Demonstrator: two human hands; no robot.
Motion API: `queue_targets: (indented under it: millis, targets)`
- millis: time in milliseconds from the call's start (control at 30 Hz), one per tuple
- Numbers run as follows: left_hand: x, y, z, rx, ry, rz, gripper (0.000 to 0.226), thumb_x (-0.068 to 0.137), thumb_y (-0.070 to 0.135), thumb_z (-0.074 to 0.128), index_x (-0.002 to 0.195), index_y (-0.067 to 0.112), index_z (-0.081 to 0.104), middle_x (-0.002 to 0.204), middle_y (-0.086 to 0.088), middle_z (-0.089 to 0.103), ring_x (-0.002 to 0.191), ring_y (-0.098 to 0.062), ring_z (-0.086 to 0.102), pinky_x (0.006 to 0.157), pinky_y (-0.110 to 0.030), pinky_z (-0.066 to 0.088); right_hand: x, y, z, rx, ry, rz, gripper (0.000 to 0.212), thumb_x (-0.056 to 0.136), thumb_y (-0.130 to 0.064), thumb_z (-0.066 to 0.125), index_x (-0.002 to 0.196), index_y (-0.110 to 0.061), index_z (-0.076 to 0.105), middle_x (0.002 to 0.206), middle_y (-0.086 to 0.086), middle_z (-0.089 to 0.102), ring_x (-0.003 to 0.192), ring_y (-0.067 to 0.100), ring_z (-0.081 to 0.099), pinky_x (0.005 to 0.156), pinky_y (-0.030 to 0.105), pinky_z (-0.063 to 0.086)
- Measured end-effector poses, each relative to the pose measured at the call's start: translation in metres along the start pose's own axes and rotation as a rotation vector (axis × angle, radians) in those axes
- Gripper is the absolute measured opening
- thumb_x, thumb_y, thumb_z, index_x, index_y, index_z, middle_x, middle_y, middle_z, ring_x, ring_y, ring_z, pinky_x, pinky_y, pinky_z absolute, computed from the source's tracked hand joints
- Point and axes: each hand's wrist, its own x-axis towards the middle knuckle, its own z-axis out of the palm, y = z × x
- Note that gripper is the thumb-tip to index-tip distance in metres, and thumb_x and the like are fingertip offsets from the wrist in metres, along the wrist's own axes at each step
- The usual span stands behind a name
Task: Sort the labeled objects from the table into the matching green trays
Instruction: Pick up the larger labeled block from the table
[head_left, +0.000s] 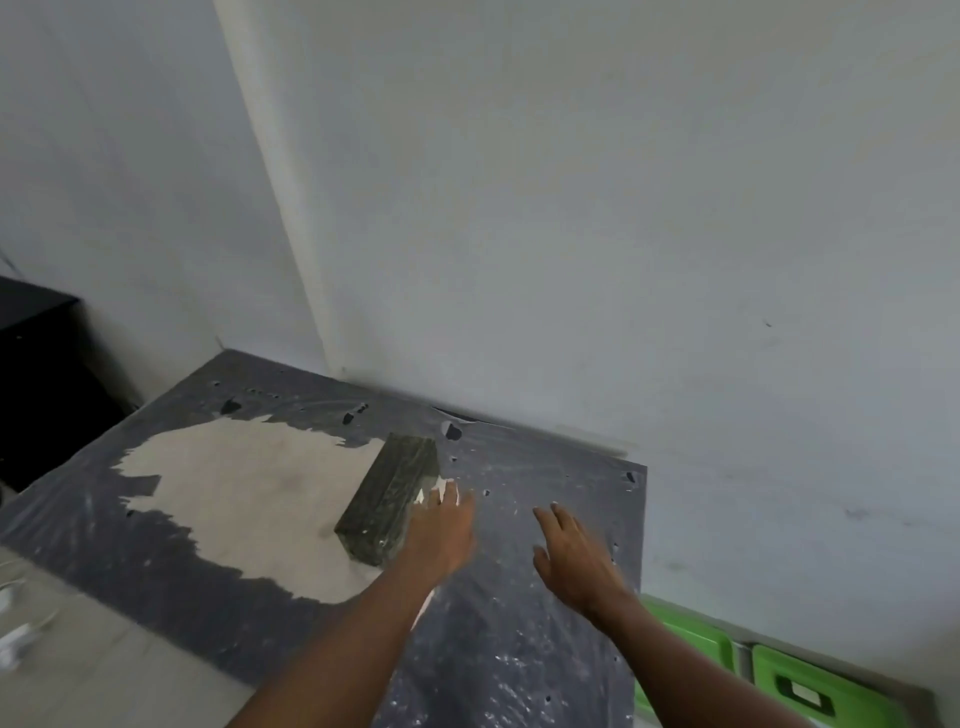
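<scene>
A dark mottled stone-like block (388, 496) lies on the table (545, 478), which is covered in torn dark plastic film. My left hand (441, 530) reaches to the block's right end, and its fingers seem to hold a small white object (439, 488) there; the blur hides what it is. My right hand (576, 556) hovers over the film to the right, fingers spread, holding nothing. Two green trays (810, 686) stand low beside the table at the bottom right, one (691, 636) partly behind my right forearm.
A bare beige patch (249, 499) shows where the film is torn away. A grey wall rises behind the table. A black cabinet (41, 374) stands at the left. White blurred items (15, 644) lie at the lower left edge.
</scene>
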Motion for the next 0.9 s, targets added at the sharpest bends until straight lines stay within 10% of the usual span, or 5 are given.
queue_targets:
  millis: [600, 900]
  targets:
    - [0.076, -0.132, 0.031, -0.026, -0.231, -0.046, 0.083, 0.098, 0.055, 0.047, 0.159, 0.025, 0.000, 0.167, -0.013, -0.006, 0.151, -0.048, 0.004, 0.112, -0.070, 0.027, 0.092, -0.105, 0.077, 0.017, -0.044, 0.191, 0.052, 0.099, -0.026, 0.049, 0.146, -0.019, 0.029, 0.154, 0.012, 0.035, 0.138, 0.026, 0.039, 0.110, 0.037, 0.039]
    - [0.083, -0.132, 0.041, -0.139, -0.103, -0.030, 0.078, 0.095, 0.055, 0.046, 0.158, 0.029, 0.007, 0.167, -0.011, 0.008, 0.141, -0.050, 0.028, 0.106, -0.057, 0.043, 0.088, -0.109, 0.079, 0.014, -0.032, 0.278, 0.051, 0.098, -0.026, 0.047, 0.146, -0.017, 0.029, 0.152, 0.013, 0.036, 0.134, 0.028, 0.043, 0.106, 0.040, 0.045]
